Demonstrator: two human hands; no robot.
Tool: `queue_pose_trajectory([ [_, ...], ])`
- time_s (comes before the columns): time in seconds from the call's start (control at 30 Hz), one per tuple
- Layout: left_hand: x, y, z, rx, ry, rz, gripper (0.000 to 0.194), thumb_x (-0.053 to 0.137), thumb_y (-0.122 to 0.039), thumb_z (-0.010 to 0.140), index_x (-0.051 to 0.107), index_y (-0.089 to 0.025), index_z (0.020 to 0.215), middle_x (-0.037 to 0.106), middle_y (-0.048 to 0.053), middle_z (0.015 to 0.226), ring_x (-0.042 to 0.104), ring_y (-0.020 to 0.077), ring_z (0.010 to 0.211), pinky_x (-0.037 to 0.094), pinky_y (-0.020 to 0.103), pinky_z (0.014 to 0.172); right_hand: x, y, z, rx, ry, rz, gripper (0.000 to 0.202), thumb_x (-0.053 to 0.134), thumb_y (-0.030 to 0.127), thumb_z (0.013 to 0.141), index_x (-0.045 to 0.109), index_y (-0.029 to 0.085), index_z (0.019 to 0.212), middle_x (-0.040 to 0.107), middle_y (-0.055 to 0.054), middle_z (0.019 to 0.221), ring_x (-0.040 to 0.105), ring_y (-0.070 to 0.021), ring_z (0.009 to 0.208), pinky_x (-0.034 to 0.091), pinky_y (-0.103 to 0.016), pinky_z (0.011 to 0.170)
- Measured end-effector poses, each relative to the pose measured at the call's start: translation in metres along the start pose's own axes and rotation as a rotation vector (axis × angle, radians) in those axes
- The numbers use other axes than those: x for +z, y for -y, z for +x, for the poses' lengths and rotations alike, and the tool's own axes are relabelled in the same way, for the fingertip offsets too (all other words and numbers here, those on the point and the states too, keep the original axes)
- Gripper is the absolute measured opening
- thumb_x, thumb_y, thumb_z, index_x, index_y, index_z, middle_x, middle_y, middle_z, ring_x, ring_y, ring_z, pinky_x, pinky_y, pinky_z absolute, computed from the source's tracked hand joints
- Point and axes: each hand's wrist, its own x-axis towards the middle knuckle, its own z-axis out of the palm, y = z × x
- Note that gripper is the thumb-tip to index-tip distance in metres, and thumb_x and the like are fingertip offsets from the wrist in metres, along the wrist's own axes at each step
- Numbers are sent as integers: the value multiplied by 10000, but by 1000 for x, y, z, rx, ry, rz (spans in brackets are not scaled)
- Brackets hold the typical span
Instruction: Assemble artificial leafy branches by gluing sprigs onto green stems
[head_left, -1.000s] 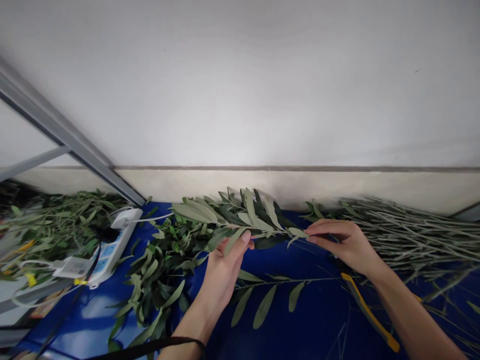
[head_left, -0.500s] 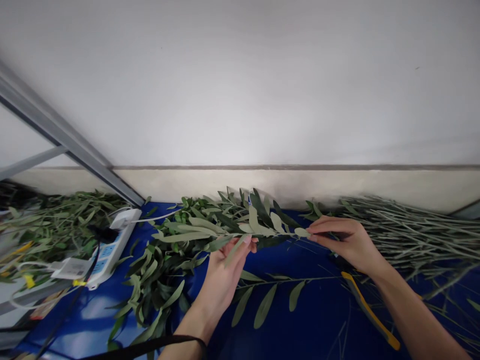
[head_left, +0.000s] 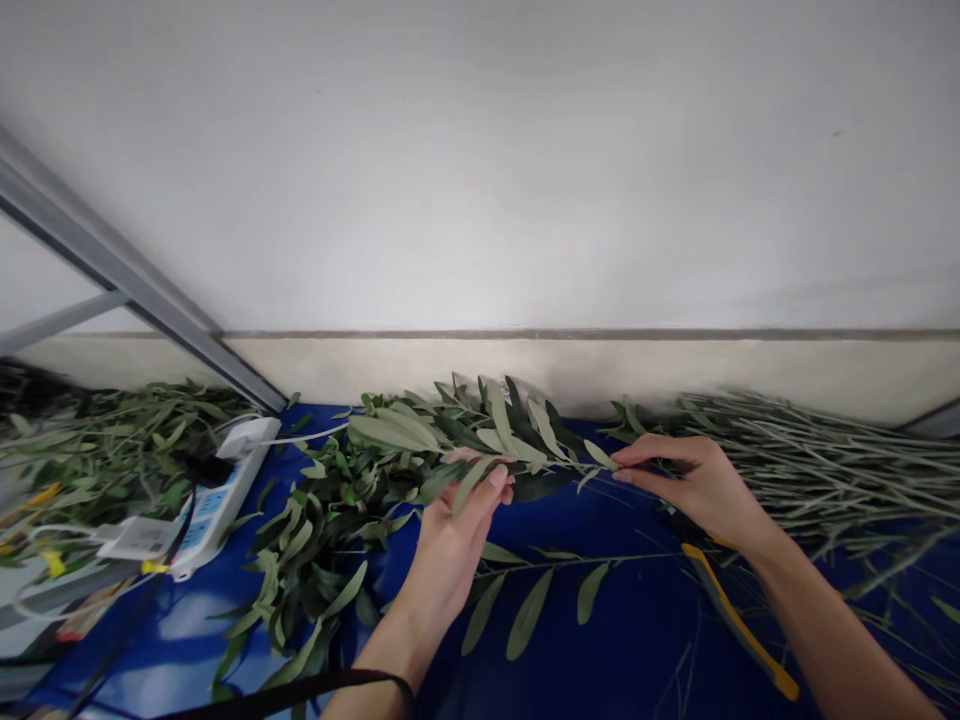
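A leafy olive branch (head_left: 480, 440) is held level above the blue table (head_left: 615, 640). My left hand (head_left: 454, 540) grips it near its middle, fingers wrapped around stem and leaves. My right hand (head_left: 694, 485) pinches the bare stem end on the right, thumb and fingers together. A second thin sprig (head_left: 540, 590) with a few leaves lies flat on the table below both hands.
A heap of leafy cuttings (head_left: 322, 550) lies left of my left hand. Stripped stems (head_left: 817, 460) pile up at the right along the wall. Yellow-handled cutters (head_left: 739, 625) lie under my right forearm. A white power strip (head_left: 217, 495) with cables sits at the left.
The branch has turned slightly in my hands, its leaves shifting and lifting; both hands stay nearly where they were and keep their hold.
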Motion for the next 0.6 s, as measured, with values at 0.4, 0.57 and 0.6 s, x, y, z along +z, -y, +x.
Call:
queue_pose_trajectory([
  [0.4,1,4,-3,62,-29,96,353,954,-299,633,750,-227,912,747,65,1052,674,234,953,544,336,844,4,-6,0,84,26,-80,194,773,461,875,849,321,985,819,-32,1030,767,-295,1013,613,-442,961],
  [0.57,6,3,-1,70,14,59,314,949,-257,661,756,-218,905,721,35,978,627,153,850,526,257,779,3,-7,0,82,40,-91,214,768,471,880,846,330,1020,816,-38,1051,775,-301,996,628,-441,933],
  [0.6,7,2,0,77,26,74,303,944,-266,670,765,-210,907,710,37,953,620,153,843,518,250,766,3,-8,0,80,37,-96,216,769,471,879,847,328,1020,816,-39,1049,776,-305,991,629,-441,924],
])
